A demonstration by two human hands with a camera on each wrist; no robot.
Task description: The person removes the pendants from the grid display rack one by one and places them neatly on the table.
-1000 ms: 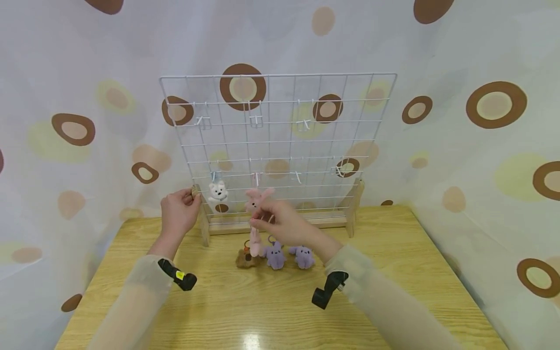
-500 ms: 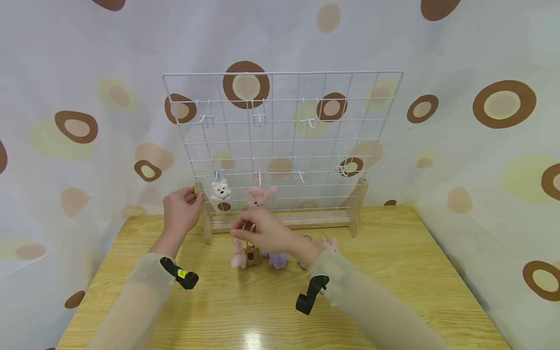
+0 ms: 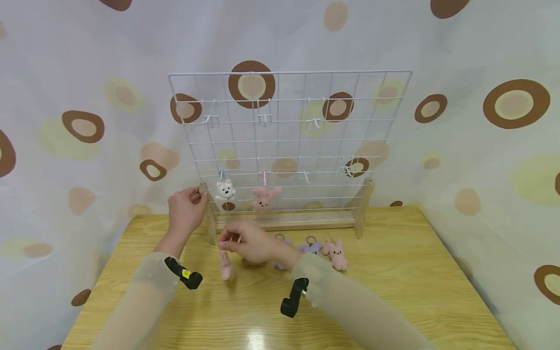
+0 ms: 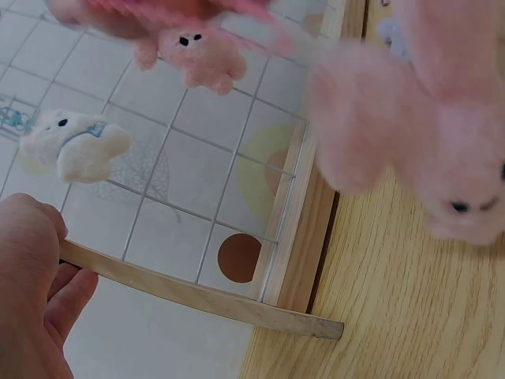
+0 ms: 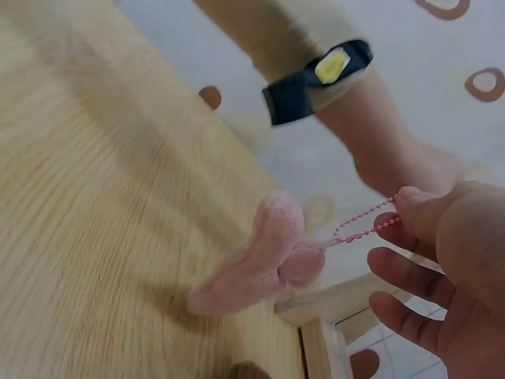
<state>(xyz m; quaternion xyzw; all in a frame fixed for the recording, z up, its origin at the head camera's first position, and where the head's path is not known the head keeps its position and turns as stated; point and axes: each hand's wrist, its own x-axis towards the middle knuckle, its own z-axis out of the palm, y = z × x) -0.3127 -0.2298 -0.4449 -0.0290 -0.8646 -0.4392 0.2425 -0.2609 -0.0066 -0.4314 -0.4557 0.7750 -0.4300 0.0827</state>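
Note:
My left hand (image 3: 188,209) grips the top of the left wooden upright (image 3: 212,223) of a white wire grid rack (image 3: 280,141). Thumb and forefinger of my right hand (image 3: 251,243) pinch a pink bead chain (image 5: 363,229). From that chain dangles a pink plush bunny keychain (image 5: 256,264), ears down in the left wrist view, low over the table in front of the rack's left end. A white plush bear keychain (image 3: 225,190) and another pink bunny keychain (image 3: 264,198) hang on the rack's lower hooks.
Behind the right forearm lie a purple plush keychain (image 3: 311,247), a second purple one (image 3: 280,262) partly covered, and a pink bunny (image 3: 336,253) on the wooden table (image 3: 393,282). Bare hooks (image 3: 313,123) sit along the grid's upper row. Patterned cloth (image 3: 463,160) surrounds the table.
My right hand has carried the pink bunny left and down, away from the hanging bunny. A pink bunny on the table's right has come into sight; the brown plush is now covered. The left hand stays.

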